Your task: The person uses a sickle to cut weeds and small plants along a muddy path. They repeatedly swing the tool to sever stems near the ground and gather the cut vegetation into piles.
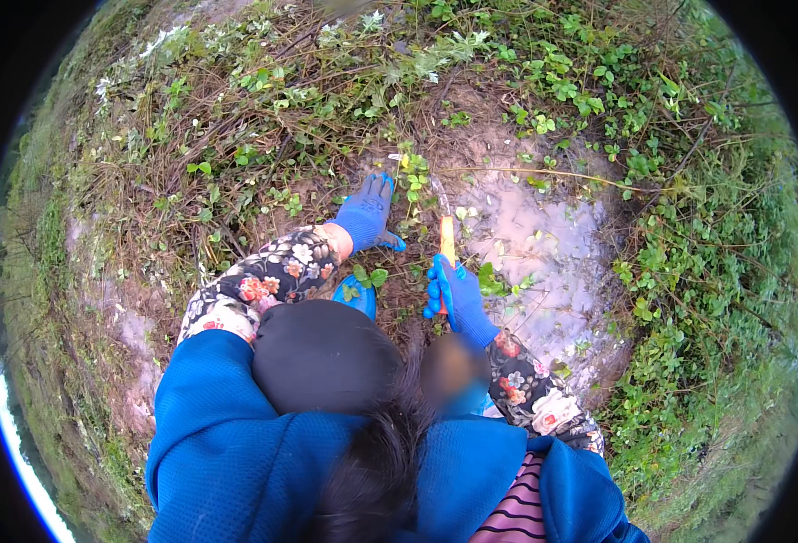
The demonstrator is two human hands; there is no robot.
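My left hand [367, 214], in a blue knit glove with a grey coated side, is spread low over the vines and soil, its fingers towards the far side and nothing seen held in it. My right hand [454, 293], gloved alike, grips the orange and red handle of a sickle [447, 239]. The sickle's thin, muddy curved blade points away from me beside a small leafy green plant [413, 178], which stands between blade and left hand. Below the left hand lies a blue plastic dish or lid [356, 296], partly hidden, with green leaves over it.
Muddy wet ground [541, 237] lies right of the sickle, crossed at its far side by a long dry stem [562, 174]. Dense green vines [663, 298] grow along the right. Tangled dry stems and weeds [236, 136] cover the far left.
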